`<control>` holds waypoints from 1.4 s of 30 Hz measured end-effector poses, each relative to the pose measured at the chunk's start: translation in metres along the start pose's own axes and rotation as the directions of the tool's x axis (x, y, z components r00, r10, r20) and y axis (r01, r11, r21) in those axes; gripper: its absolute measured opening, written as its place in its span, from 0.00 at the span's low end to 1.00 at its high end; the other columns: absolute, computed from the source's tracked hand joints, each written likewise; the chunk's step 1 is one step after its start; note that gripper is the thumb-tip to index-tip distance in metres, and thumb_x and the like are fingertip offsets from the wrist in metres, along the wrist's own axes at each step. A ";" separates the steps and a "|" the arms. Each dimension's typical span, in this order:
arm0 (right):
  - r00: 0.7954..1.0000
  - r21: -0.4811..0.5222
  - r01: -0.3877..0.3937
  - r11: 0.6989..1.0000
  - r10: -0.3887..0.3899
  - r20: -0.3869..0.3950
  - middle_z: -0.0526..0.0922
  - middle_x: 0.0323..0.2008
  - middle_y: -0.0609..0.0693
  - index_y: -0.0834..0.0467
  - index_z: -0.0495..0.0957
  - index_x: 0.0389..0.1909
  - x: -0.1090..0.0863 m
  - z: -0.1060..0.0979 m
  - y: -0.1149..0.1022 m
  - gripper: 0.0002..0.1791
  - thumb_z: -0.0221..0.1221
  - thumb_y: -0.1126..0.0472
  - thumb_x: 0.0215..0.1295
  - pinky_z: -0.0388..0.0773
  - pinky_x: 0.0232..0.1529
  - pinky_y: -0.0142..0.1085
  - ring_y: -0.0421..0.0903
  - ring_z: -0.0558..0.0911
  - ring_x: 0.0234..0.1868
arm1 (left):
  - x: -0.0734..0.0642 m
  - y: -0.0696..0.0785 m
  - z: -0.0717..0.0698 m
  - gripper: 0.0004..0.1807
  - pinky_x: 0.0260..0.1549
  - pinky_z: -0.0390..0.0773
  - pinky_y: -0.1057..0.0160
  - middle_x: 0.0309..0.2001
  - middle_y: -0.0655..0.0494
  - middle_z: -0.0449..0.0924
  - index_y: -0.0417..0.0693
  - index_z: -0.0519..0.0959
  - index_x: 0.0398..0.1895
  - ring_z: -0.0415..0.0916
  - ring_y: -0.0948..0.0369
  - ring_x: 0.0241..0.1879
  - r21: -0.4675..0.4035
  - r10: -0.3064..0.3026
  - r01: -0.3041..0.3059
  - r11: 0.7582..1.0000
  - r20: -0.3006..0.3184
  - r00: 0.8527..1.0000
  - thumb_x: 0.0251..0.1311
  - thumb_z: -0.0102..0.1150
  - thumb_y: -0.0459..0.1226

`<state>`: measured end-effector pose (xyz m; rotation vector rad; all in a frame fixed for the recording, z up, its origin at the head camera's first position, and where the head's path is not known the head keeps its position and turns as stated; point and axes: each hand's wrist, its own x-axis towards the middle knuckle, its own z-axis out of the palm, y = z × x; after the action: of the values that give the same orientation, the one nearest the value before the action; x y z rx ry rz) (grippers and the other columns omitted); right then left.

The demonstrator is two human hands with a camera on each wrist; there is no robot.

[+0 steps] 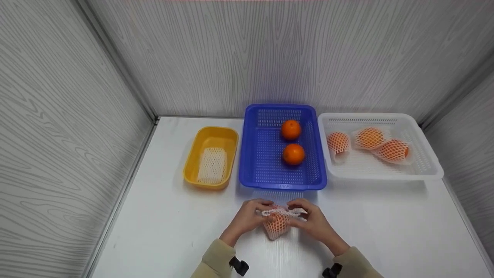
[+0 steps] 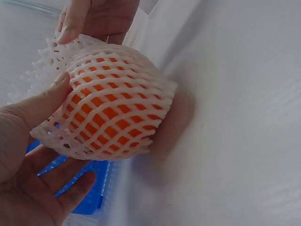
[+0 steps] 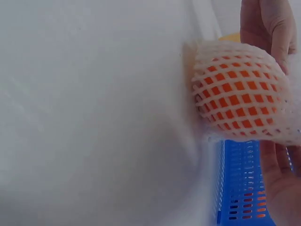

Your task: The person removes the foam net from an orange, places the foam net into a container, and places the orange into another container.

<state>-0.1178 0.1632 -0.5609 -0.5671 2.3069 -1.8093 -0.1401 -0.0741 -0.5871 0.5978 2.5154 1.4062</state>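
Observation:
An orange (image 1: 276, 224) in a white foam net sleeve (image 2: 122, 89) is held just above or on the table in front of the blue basket; I cannot tell whether it touches. My left hand (image 1: 250, 217) pinches the sleeve's rim from the left, its thumb (image 2: 51, 96) pressed against the net. From the right, my right hand (image 1: 313, 221) grips the opposite side of the rim. The sleeve's mouth is stretched wide between both hands. Orange peel shows through the mesh in both wrist views.
The blue basket (image 1: 283, 186) behind the hands contains two bare oranges (image 1: 293, 154). At its right, a white basket (image 1: 386, 177) holds three netted oranges (image 1: 370, 138). To the left, a yellow bin (image 1: 189, 166) has flat foam nets (image 1: 212, 165) inside. Wood-patterned walls (image 1: 216, 58) enclose the white table.

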 end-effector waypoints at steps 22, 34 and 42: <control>0.983 -0.288 0.151 0.946 -0.174 -0.056 0.83 0.38 0.49 0.62 0.86 0.30 0.008 0.013 0.035 0.13 0.65 0.81 0.48 0.80 0.45 0.38 0.48 0.81 0.42 | 0.000 0.010 0.005 0.19 0.51 0.75 0.59 0.43 0.61 0.80 0.45 0.87 0.43 0.75 0.62 0.47 -0.021 0.061 -0.063 0.998 -0.066 0.996 0.50 0.75 0.44; 0.988 -0.233 0.155 0.960 -0.151 0.035 0.80 0.49 0.57 0.66 0.81 0.51 0.004 0.012 0.020 0.24 0.73 0.67 0.51 0.76 0.52 0.40 0.57 0.78 0.51 | -0.001 0.004 0.006 0.05 0.45 0.78 0.64 0.36 0.59 0.82 0.43 0.89 0.32 0.78 0.64 0.40 -0.009 0.206 -0.207 0.978 -0.091 0.974 0.50 0.73 0.30; 0.969 -0.186 0.247 0.951 -0.247 0.025 0.81 0.43 0.65 0.67 0.87 0.35 0.003 0.014 -0.004 0.08 0.69 0.74 0.51 0.78 0.46 0.52 0.66 0.79 0.45 | -0.003 0.003 0.009 0.07 0.44 0.78 0.65 0.35 0.59 0.83 0.44 0.89 0.34 0.79 0.64 0.39 -0.043 0.229 -0.236 0.971 -0.122 0.966 0.52 0.70 0.26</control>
<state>-0.1151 0.1482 -0.5602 -0.9239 2.5200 -1.6944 -0.1337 -0.0671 -0.5893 0.8476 2.5509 1.6311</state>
